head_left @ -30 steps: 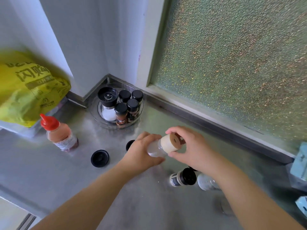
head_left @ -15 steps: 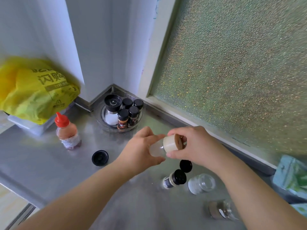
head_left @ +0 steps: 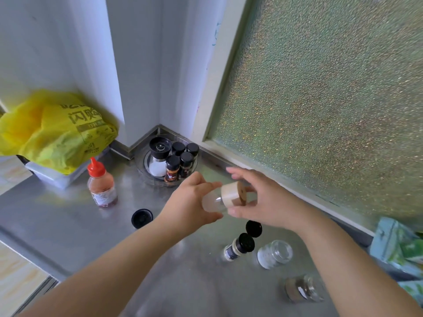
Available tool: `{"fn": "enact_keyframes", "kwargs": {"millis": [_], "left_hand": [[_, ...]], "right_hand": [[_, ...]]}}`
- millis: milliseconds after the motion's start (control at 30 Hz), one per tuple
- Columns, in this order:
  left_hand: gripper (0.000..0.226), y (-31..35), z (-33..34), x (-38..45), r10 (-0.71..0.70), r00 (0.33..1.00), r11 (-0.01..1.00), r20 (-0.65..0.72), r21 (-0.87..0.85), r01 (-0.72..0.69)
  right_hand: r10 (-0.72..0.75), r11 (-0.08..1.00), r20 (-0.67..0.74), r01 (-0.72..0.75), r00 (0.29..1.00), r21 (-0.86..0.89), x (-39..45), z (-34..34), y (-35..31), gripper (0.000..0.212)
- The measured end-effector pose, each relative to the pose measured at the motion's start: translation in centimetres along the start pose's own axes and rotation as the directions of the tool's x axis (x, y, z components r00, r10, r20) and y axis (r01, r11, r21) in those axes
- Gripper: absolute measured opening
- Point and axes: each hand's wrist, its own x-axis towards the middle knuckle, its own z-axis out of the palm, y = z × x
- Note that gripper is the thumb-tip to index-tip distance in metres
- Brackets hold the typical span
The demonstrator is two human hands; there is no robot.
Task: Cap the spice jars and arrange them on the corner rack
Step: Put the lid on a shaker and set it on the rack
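My left hand [head_left: 191, 200] grips a clear jar [head_left: 212, 202] tilted on its side above the steel counter. Its wooden cap [head_left: 232, 196] sits on the jar mouth, and my right hand [head_left: 263, 202] pinches that cap between thumb and fingers. The round corner rack [head_left: 194, 167] behind holds a grinder [head_left: 159, 156] and several black-capped spice jars [head_left: 172, 168]. On the counter stand a black-capped jar [head_left: 239, 247], an uncapped clear jar [head_left: 274, 253] and another uncapped jar [head_left: 302, 288]. Two loose black caps lie apart: one cap [head_left: 142, 218] at the left, another cap [head_left: 253, 228] under my right wrist.
A sauce bottle with a red cap [head_left: 101, 183] stands left of the rack. A yellow bag [head_left: 55, 131] rests on a white box at the far left. Green packets [head_left: 400, 248] lie at the right edge. A frosted window [head_left: 320, 99] backs the counter.
The view has tilted and shifted, so the counter items appear lower and to the right. My right fingers have loosened around the wooden cap, spreading wider than before.
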Motion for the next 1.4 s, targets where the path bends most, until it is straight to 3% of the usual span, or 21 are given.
{"fn": "enact_keyframes", "kwargs": {"millis": [67, 133, 233, 300, 367, 433, 500, 567, 700, 767, 867, 967, 1133, 1267, 1400], "left_hand": [[0.069, 0.1, -0.4, -0.1, -0.002, 1.0, 1.0, 0.019, 0.017, 0.002], [0.069, 0.2, -0.7, -0.2, 0.015, 1.0, 0.999, 0.017, 0.032, -0.016], [0.071, 0.0, -1.1, -0.2, 0.008, 1.0, 1.0, 0.004, 0.004, -0.008], [0.071, -0.3, -1.6, -0.2, -0.015, 1.0, 1.0, -0.005, -0.007, 0.015], [0.069, -0.6, -2.3, -0.2, -0.047, 0.999, 0.998, -0.016, -0.032, 0.046], [0.067, -0.8, -2.8, -0.1, -0.066, 0.998, 0.997, -0.025, -0.042, 0.065], [0.065, -1.2, -3.1, -0.1, -0.084, 0.996, 0.996, -0.03, -0.033, 0.083], [0.061, -1.6, -3.6, -0.1, -0.111, 0.994, 0.993, -0.024, -0.044, 0.11], [0.058, -3.1, -5.4, 0.1, -0.148, 0.988, 0.987, -0.049, -0.062, 0.145], [0.057, -3.6, -6.3, 0.3, -0.146, 0.987, 0.988, -0.072, -0.063, 0.142], [0.054, -3.8, -6.6, 0.4, -0.129, 0.982, 0.991, -0.137, -0.04, 0.125], [0.052, -4.5, -6.2, 0.5, -0.158, 0.971, 0.987, -0.182, -0.072, 0.147], [0.056, -5.9, -7.1, 1.4, -0.178, 0.966, 0.983, -0.188, -0.076, 0.167], [0.056, -6.3, -7.9, 2.7, -0.219, 0.932, 0.975, -0.288, -0.107, 0.196], [0.059, -7.4, -9.2, 4.3, -0.228, 0.936, 0.974, -0.269, -0.067, 0.218]], "right_hand": [[-0.043, 0.997, -0.032, 0.041, 0.999, -0.063, 0.2, 0.0, -0.4, 0.05], [0.016, 1.0, -0.054, -0.016, 0.998, -0.01, 0.8, 0.6, -1.0, 0.027], [0.082, 0.991, -0.046, -0.076, 0.996, 0.113, 1.3, 1.0, -1.5, 0.043], [-0.017, 0.992, -0.011, 0.018, 1.0, 0.128, 1.6, 0.3, -1.6, 0.049], [-0.133, 0.991, 0.026, 0.133, 0.991, 0.018, 1.8, -0.2, -1.8, 0.057], [-0.157, 0.982, -0.008, 0.155, 0.988, -0.104, 2.3, 0.3, -2.5, 0.043], [-0.086, 0.993, -0.1, 0.077, 0.991, -0.091, 3.1, 1.5, -3.6, 0.028], [-0.012, 0.999, -0.118, 0.007, 0.993, -0.044, 3.8, 2.3, -4.5, 0.044], [-0.132, 0.99, 0.061, 0.135, 0.989, -0.042, 5.1, 1.2, -5.7, 0.062], [-0.209, 0.97, 0.076, 0.216, 0.975, -0.113, 5.7, 0.9, -6.3, 0.055], [-0.261, 0.948, -0.074, 0.241, 0.962, -0.209, 7.1, 1.5, -7.3, 0.033], [-0.241, 0.95, -0.145, 0.203, 0.959, -0.237, 8.6, 2.2, -8.0, 0.041], [-0.245, 0.944, 0.013, 0.242, 0.969, -0.224, 9.4, 1.7, -8.6, 0.051], [-0.297, 0.931, -0.06, 0.275, 0.953, -0.24, 10.7, 1.5, -9.9, 0.043], [-0.287, 0.94, -0.093, 0.261, 0.953, -0.219, 13.5, 1.9, -10.8, 0.048]]}}
